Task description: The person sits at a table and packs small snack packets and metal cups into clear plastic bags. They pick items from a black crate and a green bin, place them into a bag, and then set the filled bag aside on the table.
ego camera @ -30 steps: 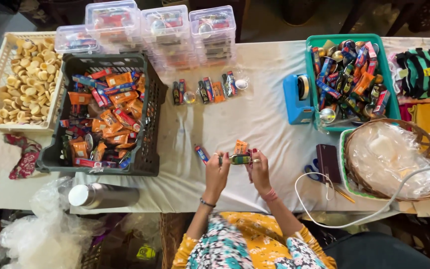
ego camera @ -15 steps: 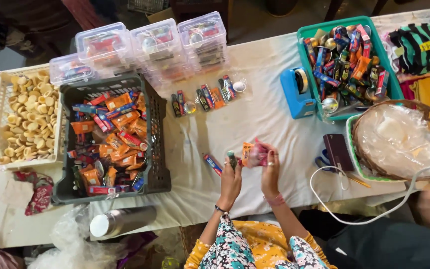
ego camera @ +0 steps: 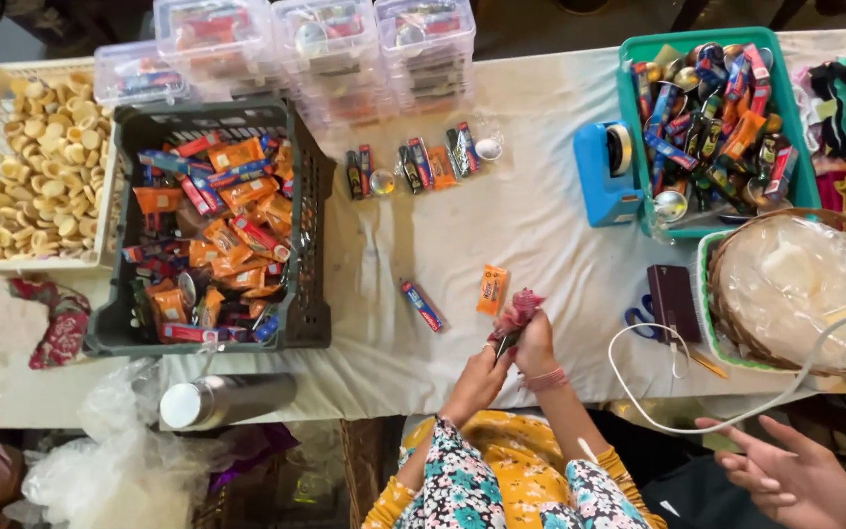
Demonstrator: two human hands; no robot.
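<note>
My left hand [ego camera: 480, 377] and my right hand [ego camera: 538, 343] meet at the table's front edge, both closed on a small red and dark wrapped bundle of sweets [ego camera: 516, 315]. Just beyond it on the white cloth lie an orange sachet [ego camera: 492, 290] and a blue and red bar [ego camera: 422, 306]. Another person's open hand [ego camera: 780, 470] shows at the lower right.
A dark crate [ego camera: 305, 235] of orange and blue packets stands left, beside a white basket of round biscuits [ego camera: 31, 167]. Clear lidded boxes [ego camera: 325, 49] line the back. A green basket of sweets [ego camera: 629, 108], blue tape dispenser [ego camera: 607, 176], wicker basket [ego camera: 795, 294], scissors [ego camera: 643, 318] and steel flask [ego camera: 222, 397] are near.
The view has shifted. My hands have drawn back toward the table edge with the bundle. The orange sachet now lies on the cloth apart from my hands.
</note>
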